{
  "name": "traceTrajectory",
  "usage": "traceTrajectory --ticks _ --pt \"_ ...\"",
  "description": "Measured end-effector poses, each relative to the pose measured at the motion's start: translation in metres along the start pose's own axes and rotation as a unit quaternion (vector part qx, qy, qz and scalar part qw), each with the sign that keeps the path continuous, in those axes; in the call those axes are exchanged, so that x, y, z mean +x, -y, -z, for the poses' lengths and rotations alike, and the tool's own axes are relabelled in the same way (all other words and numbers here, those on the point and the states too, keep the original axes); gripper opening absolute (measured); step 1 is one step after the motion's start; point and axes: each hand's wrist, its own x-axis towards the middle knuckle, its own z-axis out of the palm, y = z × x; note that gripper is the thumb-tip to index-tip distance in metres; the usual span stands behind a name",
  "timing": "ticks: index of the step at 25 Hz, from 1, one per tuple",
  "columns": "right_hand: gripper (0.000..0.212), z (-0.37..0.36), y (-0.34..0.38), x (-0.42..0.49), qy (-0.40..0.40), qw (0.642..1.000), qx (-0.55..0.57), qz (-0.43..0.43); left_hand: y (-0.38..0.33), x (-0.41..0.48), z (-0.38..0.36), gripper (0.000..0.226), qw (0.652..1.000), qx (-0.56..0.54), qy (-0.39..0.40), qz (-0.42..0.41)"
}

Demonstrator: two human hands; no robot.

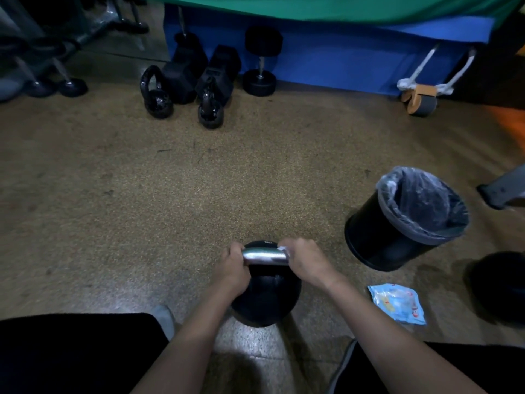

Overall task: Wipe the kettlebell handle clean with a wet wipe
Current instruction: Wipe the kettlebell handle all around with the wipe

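A black kettlebell stands on the floor in front of me, its shiny metal handle lying crosswise at the top. My left hand grips the handle's left end. My right hand is wrapped round the right end with a white wet wipe under its fingers; only a small edge of the wipe shows. A blue and white wet wipe packet lies on the floor to the right of the kettlebell.
A black bin with a grey liner stands to the right. Two smaller kettlebells and several dumbbells sit by the blue mat at the far wall, an ab roller at far right. Another dark weight lies at the right edge.
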Motion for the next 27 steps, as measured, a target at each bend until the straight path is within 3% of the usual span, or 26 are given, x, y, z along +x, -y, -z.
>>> traceTrajectory --ticks 9,16,20,27 --pt "0.039 0.005 -0.005 0.003 0.009 1.0 0.02 -0.014 -0.001 -0.001 -0.002 0.04 1.0 -0.015 -0.001 0.004" --pt "0.037 -0.003 0.004 -0.002 -0.028 0.999 0.01 0.014 0.001 -0.001 -0.003 0.041 1.0 -0.02 -0.006 0.003" --pt "0.034 -0.002 -0.002 0.009 -0.007 0.999 0.035 -0.028 0.002 0.0 -0.003 0.04 1.0 -0.024 -0.004 0.001" --pt "0.034 0.002 -0.008 0.006 0.028 0.999 0.04 0.005 0.002 0.0 -0.002 0.039 1.0 -0.02 0.009 0.003"
